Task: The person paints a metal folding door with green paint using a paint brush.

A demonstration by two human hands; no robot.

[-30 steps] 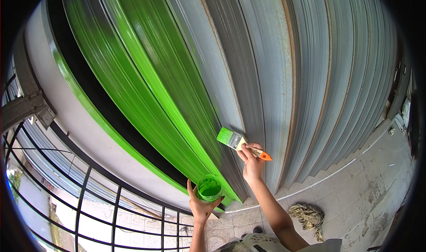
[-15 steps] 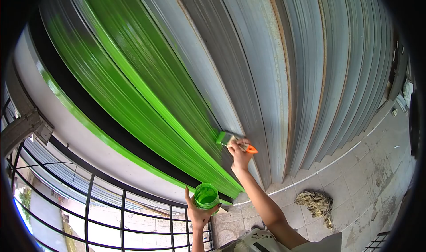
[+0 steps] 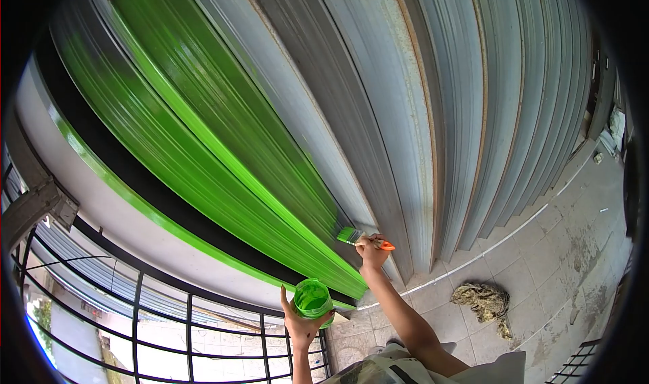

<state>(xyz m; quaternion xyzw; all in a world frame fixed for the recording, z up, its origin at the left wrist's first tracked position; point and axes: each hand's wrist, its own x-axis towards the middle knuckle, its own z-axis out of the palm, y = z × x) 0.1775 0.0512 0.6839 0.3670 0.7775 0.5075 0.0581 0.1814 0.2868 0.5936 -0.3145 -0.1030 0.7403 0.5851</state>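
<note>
My right hand (image 3: 373, 254) grips a paintbrush (image 3: 362, 238) with an orange handle tip and green-loaded bristles. The bristles press against the lower part of a ribbed metal shutter (image 3: 405, 100), at the edge where fresh green paint (image 3: 203, 127) meets bare grey metal. My left hand (image 3: 303, 322) holds a small open container of green paint (image 3: 312, 298) below and left of the brush, close to the shutter's bottom corner.
A crumpled dirty rag (image 3: 485, 301) lies on the tiled floor (image 3: 568, 249) at the right. A black metal window grille (image 3: 155, 323) runs along the lower left. A white wall band (image 3: 115, 201) borders the shutter's green side.
The brush has travelled down the shutter toward its bottom edge, my right hand dropping with it. The paint container has stayed at about the same height. The view has shifted slightly.
</note>
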